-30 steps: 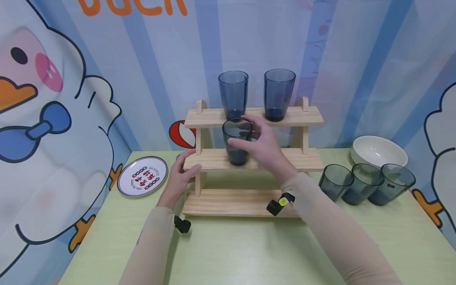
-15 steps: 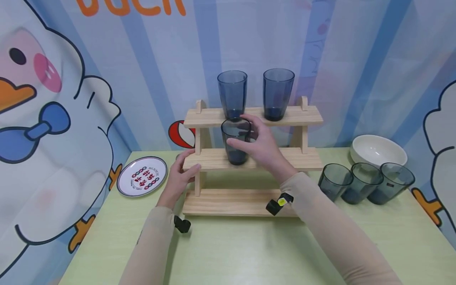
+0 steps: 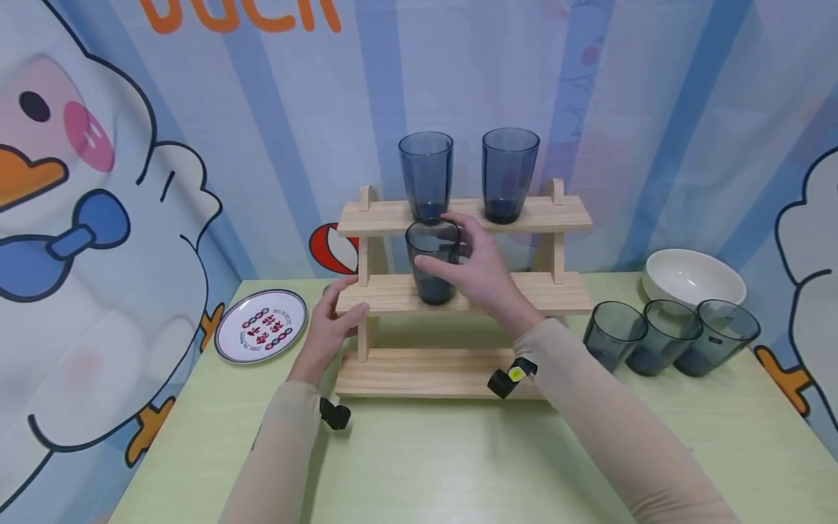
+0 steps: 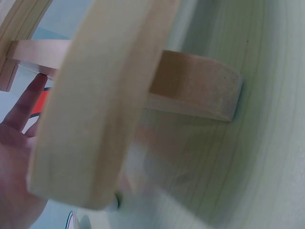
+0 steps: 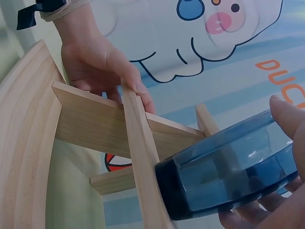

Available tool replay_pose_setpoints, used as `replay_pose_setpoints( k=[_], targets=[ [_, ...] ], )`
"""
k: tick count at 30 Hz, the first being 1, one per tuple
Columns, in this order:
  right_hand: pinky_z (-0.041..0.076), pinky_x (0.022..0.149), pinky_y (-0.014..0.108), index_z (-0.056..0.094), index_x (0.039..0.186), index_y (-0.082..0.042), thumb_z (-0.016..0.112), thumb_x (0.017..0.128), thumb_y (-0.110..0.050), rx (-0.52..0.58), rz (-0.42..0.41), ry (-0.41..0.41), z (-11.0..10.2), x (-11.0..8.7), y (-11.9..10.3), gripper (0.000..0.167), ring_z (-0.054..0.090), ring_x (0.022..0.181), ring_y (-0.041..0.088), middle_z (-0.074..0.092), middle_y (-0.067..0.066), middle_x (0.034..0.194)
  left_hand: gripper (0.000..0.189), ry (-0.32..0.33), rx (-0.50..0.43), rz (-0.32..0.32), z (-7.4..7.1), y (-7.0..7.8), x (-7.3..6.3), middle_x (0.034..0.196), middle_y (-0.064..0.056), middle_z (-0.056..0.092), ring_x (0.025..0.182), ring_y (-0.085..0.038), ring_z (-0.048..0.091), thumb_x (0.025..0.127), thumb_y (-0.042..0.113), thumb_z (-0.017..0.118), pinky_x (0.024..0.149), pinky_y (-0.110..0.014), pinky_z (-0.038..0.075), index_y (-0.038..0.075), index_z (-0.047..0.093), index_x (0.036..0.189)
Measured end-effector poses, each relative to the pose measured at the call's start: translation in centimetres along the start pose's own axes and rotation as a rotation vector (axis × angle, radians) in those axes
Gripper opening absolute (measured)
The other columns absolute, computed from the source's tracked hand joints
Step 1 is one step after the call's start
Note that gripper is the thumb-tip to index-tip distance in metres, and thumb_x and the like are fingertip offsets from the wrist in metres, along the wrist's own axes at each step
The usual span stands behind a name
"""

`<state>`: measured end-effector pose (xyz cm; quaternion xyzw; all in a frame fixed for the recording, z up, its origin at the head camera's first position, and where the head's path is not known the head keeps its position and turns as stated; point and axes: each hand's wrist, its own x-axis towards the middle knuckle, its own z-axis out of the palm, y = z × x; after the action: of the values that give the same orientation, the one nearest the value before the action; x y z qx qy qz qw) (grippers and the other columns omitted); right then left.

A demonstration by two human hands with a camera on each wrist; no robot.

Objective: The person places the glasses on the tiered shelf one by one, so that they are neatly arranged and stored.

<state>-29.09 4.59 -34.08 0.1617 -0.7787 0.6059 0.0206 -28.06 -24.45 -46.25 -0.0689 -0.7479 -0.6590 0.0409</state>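
Observation:
A three-tier wooden display shelf (image 3: 406, 372) stands on the table. On its middle tier, left of centre, a smoky blue drinking glass (image 3: 435, 290) stands upright. My right hand (image 3: 487, 273) holds that glass from the right, thumb across its front and fingers around behind. The right wrist view shows the base of the glass (image 5: 224, 167) against the middle board. My left hand (image 3: 330, 327) grips the left end of the middle tier, its thumb and fingers on either side of the board. Two matching glasses, a left one (image 3: 427, 171) and a right one (image 3: 511, 171), stand on the top tier.
To the right, three more tinted glasses (image 3: 668, 338) stand in a row on the green table (image 3: 445, 466), with a white bowl (image 3: 694, 276) behind them. A printed plate (image 3: 262, 325) lies left of the shelf. A cartoon duck curtain (image 3: 288, 109) hangs behind.

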Motion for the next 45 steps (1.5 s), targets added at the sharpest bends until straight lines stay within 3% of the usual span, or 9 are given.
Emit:
replay_pose_setpoints(
  k=[7,11,16,24,34,40,43,45],
  targets=[
    [0.049,0.107,0.053,0.041,0.158,-0.031,0.088,0.085,-0.046,-0.008,0.009,-0.01,0.0,-0.3,-0.1,0.088,0.052,0.137,0.029,0.046,0.002,0.155,0.057,-0.007,-0.01,-0.006,-0.1,0.0,0.0,0.158,-0.008,0.043,0.109,-0.028,0.064,0.103,0.023,0.07,0.084,-0.033,0.06,0.026,0.048,0.155],
    [0.043,0.115,0.054,0.037,0.161,-0.032,0.087,0.086,-0.045,0.003,0.009,-0.054,-0.5,-0.6,-0.1,0.091,0.047,0.145,0.031,0.046,0.002,0.158,0.057,-0.008,-0.009,-0.011,-0.1,-0.1,0.0,0.159,-0.008,0.042,0.109,-0.027,0.064,0.103,0.024,0.069,0.084,-0.033,0.06,0.025,0.047,0.156],
    [0.035,0.122,0.051,0.03,0.165,-0.026,0.084,0.09,-0.043,0.032,0.021,-0.1,-1.8,-1.3,0.5,0.094,0.043,0.148,0.029,0.042,0.005,0.162,0.056,-0.005,-0.012,-0.005,-0.1,-0.2,0.0,0.16,-0.007,0.041,0.107,-0.026,0.065,0.104,0.023,0.068,0.082,-0.033,0.059,0.024,0.048,0.156],
    [0.033,0.123,0.054,0.032,0.164,-0.026,0.083,0.093,-0.033,0.054,0.002,-0.087,-4.2,-2.8,1.6,0.088,0.048,0.146,0.027,0.049,0.005,0.159,0.056,-0.003,-0.014,0.0,-0.1,-0.2,0.0,0.158,-0.007,0.044,0.105,-0.025,0.066,0.103,0.022,0.069,0.081,-0.034,0.06,0.025,0.048,0.155],
    [0.033,0.122,0.055,0.036,0.162,-0.023,0.082,0.094,-0.028,-0.038,-0.038,-0.061,-7.8,-5.6,2.2,0.083,0.047,0.146,0.029,0.05,0.006,0.158,0.057,0.004,-0.014,-0.008,-0.1,-0.2,0.1,0.159,-0.006,0.042,0.105,-0.024,0.066,0.103,0.024,0.07,0.082,-0.033,0.06,0.025,0.048,0.155],
    [0.033,0.121,0.057,0.036,0.163,-0.021,0.081,0.095,-0.022,-0.094,-0.061,-0.047,-11.1,-7.9,2.3,0.082,0.046,0.147,0.032,0.048,0.009,0.159,0.057,-0.005,-0.018,0.003,0.0,0.0,0.1,0.161,-0.005,0.041,0.105,-0.024,0.067,0.103,0.024,0.07,0.082,-0.032,0.061,0.024,0.049,0.155],
    [0.036,0.121,0.051,0.035,0.163,-0.022,0.08,0.096,-0.019,-0.146,-0.067,-0.026,-13.1,-9.0,2.3,0.081,0.045,0.147,0.032,0.048,0.008,0.16,0.057,-0.008,-0.019,0.0,0.1,0.1,0.1,0.161,-0.004,0.04,0.106,-0.024,0.067,0.103,0.023,0.07,0.083,-0.033,0.061,0.023,0.049,0.155],
    [0.041,0.119,0.038,0.035,0.163,-0.021,0.079,0.096,-0.016,-0.188,-0.084,-0.004,-14.6,-9.8,2.5,0.08,0.046,0.146,0.033,0.048,0.01,0.16,0.057,-0.004,-0.019,-0.003,0.1,0.1,0.1,0.161,-0.004,0.04,0.106,-0.024,0.067,0.103,0.023,0.07,0.083,-0.033,0.06,0.024,0.049,0.155]
  ],
)
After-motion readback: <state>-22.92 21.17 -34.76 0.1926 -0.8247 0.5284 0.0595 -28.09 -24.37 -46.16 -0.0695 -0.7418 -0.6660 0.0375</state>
